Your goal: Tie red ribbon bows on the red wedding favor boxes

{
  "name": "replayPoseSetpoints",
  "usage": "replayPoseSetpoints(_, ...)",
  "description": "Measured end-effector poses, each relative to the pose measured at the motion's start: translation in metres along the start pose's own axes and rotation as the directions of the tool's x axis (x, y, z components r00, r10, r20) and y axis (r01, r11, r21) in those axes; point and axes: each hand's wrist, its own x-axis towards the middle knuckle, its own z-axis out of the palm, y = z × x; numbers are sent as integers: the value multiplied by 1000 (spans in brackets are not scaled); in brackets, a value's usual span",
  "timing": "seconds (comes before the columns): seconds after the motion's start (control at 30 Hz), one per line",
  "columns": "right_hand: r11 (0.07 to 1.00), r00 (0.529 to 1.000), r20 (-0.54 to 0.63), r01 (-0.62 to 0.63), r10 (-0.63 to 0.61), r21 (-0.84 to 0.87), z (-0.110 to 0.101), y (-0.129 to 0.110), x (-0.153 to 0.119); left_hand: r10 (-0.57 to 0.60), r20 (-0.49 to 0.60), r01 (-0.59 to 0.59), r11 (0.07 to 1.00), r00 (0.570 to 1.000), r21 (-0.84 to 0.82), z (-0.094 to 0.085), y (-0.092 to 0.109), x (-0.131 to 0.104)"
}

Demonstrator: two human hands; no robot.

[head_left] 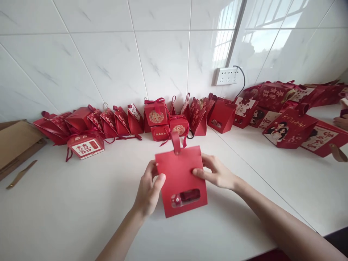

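Between my two hands is a red gift box with a strap handle at its top and a clear window low on its front face. Something dark red and a small dotted piece show through the window. My left hand grips the left edge, thumb on the front. My right hand holds the right edge, its thumb also on the front face and its other fingers hidden behind. The box tilts slightly, above or on the white table; whether its base touches cannot be told.
Many red gift boxes line the tiled wall. A hexagonal red box stands forward of the row. At left lie a cardboard box and a loose strap. A power strip is on the wall. Another person's hand shows at far right.
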Motion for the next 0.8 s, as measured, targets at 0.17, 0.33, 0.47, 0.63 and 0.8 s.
replayPoseSetpoints(0.17, 700, 845, -272, -158, 461, 696, -2, 8, 16, -47, 12, 46, 996, 999, 76, 2, -10, 0)
replayPoseSetpoints(0.33, 392, 855, -33, -203, 518, 897, 3, 16, 18, 119, 216, -172, 953, 969, 247, 9, -6, -3)
replayPoseSetpoints(0.47, 381, 874, 5, -217, 486, 899, 9, 19, 16, 137, 291, -221, 934, 947, 282, 12, -1, -4)
replayPoseSetpoints(0.63, 424, 881, -44, -182, 471, 887, 13, 13, 18, 80, 255, -139, 965, 964, 221, 11, -2, -5)
replayPoseSetpoints(0.8, 713, 830, -406, 14, 383, 701, 12, 6, 16, -13, 146, 13, 1000, 989, 3, 12, -3, -4)
